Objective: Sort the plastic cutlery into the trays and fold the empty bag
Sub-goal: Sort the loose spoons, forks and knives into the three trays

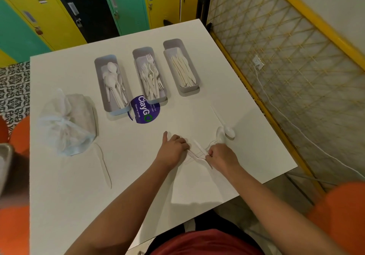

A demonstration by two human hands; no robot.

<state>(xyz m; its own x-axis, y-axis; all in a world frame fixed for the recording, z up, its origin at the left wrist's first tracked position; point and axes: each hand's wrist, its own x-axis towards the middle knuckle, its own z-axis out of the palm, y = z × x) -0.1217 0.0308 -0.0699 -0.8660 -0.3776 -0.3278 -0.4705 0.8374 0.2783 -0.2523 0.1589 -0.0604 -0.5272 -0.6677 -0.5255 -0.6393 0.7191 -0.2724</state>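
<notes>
Three grey trays stand in a row on the white table: the left tray (98, 70) holds spoons, the middle tray (136, 61) holds forks, the right tray (167, 55) holds knives. A small pile of loose white cutlery (199, 152) lies between my hands. My left hand (173, 148) has its fingers curled on pieces at the pile's left. My right hand (221, 156) pinches pieces at its right. Two spoons (227, 131) lie just beyond the right hand. A lone knife (105, 167) lies at the left. The crumpled plastic bag (67, 122) sits at the table's left.
A purple round sticker (145, 110) is on the table in front of the trays. Orange seats (19, 136) stand at the left and another (339, 211) at the lower right. A yellow-framed lattice screen (276, 57) runs along the right edge, lockers behind.
</notes>
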